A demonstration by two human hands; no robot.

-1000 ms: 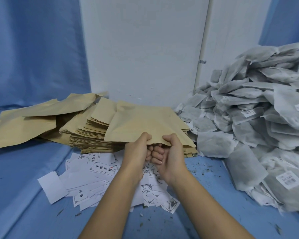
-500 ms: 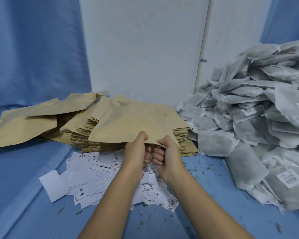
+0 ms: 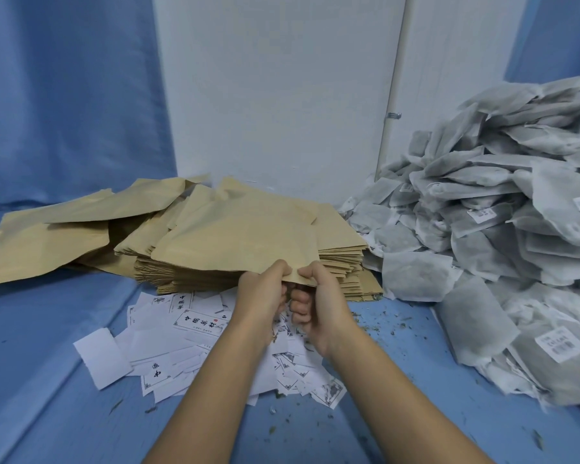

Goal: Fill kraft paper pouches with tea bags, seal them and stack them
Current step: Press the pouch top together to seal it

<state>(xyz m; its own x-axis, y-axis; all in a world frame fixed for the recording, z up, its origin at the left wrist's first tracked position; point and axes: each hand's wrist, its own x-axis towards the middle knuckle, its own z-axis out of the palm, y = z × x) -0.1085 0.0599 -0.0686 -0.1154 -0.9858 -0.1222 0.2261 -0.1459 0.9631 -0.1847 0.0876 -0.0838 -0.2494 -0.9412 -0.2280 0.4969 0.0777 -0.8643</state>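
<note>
Kraft paper, flat and creased: pouch (image 3: 241,242) pinched at its near corner between left grip (image 3: 265,296) and right grip (image 3: 318,303), over stack (image 3: 342,262) by back edge of desk (image 3: 47,329). Gauzy grey tea bags (image 3: 499,229) heaped along right edge; white labels (image 3: 181,336) strewn below.

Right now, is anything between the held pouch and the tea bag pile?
Nothing visible blocks it. The left hand and right hand pinch the near edge of the kraft pouch above the pouch stack. The tea bag pile lies to the right; between them are only the stack's right end and blue tabletop.
</note>
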